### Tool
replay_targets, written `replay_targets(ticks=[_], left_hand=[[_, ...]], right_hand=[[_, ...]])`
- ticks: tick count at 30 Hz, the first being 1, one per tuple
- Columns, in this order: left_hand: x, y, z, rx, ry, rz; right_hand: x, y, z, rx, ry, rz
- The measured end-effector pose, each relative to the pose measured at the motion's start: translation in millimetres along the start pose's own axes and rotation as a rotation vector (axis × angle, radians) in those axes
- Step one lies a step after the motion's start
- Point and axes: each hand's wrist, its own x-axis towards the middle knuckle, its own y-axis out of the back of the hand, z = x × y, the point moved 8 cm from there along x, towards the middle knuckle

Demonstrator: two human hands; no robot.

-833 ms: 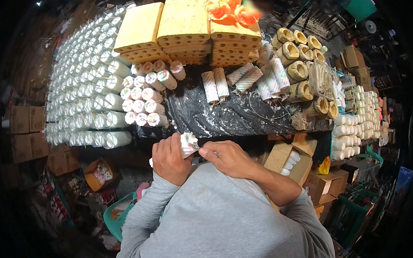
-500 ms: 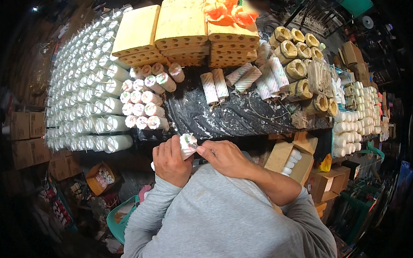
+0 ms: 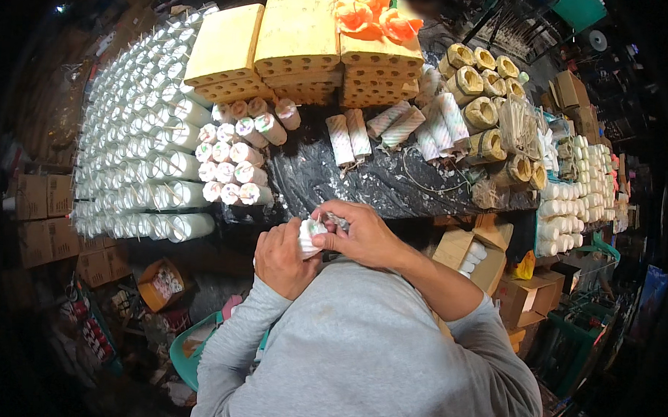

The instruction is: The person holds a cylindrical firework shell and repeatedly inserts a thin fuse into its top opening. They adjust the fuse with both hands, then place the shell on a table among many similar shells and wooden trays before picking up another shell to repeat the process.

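Observation:
My left hand (image 3: pixel 284 260) is wrapped round a white candle (image 3: pixel 309 239) with twisted ridges and pastel-coloured marks at its top. It holds the candle in front of my chest, just off the table's near edge; its lower part is hidden in my palm. My right hand (image 3: pixel 359 235) is closed beside the candle's top, its thumb touching the ridges. A small grey, metal-looking tool (image 3: pixel 337 222) shows between its curled fingers, though its full shape is hidden. Beyond my left hand lie stacked candles (image 3: pixel 233 161) with coloured, carved ends. Pastel-striped candles (image 3: pixel 340 140) lie farther right.
A black-covered table (image 3: pixel 313 182) with white scraps stretches ahead. Rows of white cylinders (image 3: pixel 141 143) with wicks rise at left. Yellow blocks with holes (image 3: pixel 296 31) stand at the back, orange flowers (image 3: pixel 374 19) on top. Hollow yellowish moulds (image 3: pixel 487 144) and an open carton (image 3: pixel 454 249) are at right.
My right hand has moved up and its fingers now curl over the candle's top. The candle and my left hand have shifted slightly right and down.

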Motion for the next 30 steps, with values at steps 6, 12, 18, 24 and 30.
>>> replay_targets(ticks=[6, 12, 18, 24, 30], left_hand=[[-0.8, -5.8, 2.2, 0.019, -0.026, -0.095], [2.2, 1.2, -2.0, -0.009, -0.016, 0.014], [16.4, -5.4, -28.2, -0.594, 0.262, -0.181], [16.5, -4.8, -29.5, -0.974, 0.298, -0.528], [11.9, -6.6, -23.4, -0.939, 0.215, -0.672]], right_hand=[[14.5, -1.3, 7.1, -0.205, 0.202, 0.05], [7.4, 12.0, 37.3, -0.015, -0.11, 0.21], [-4.0, 16.6, -12.5, -0.291, 0.207, 0.095], [-17.6, 2.1, -31.6, -0.395, 0.214, -0.138], [-18.3, -4.6, -32.2, -0.503, 0.193, -0.219]])
